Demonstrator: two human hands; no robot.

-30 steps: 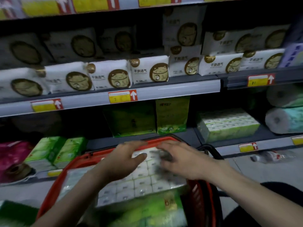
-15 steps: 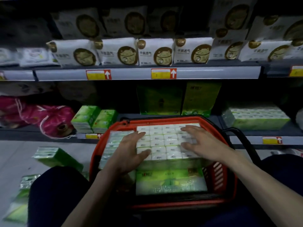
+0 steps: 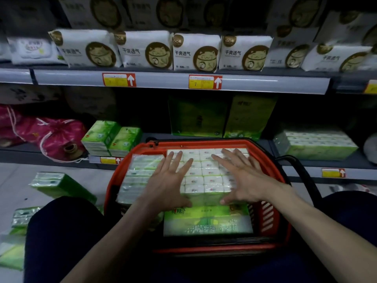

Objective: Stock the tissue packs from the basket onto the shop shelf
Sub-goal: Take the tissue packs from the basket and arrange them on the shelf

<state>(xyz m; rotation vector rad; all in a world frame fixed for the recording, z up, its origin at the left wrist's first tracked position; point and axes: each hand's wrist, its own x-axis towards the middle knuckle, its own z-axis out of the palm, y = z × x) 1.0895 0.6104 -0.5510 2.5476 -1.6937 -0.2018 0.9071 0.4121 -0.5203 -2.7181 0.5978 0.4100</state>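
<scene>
Fingers splayed and straight on both sides, nothing clamped: the left hand (image 3: 169,180) and right hand (image 3: 244,178) lie flat on top of the big tissue pack (image 3: 201,177), thumbs toward its near edge. The pack sits right under them in the red basket (image 3: 267,217), broad face up, both hands equally near. A second pack (image 3: 138,176) lies just to its left. The shelf (image 3: 326,162) is dead ahead past the basket's far rim, so the lift probably goes up and forward.

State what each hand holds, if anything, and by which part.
Nothing is gripped: the left hand and right hand lie flat, fingers spread, on the top face of the large tissue pack in the red basket.
</scene>
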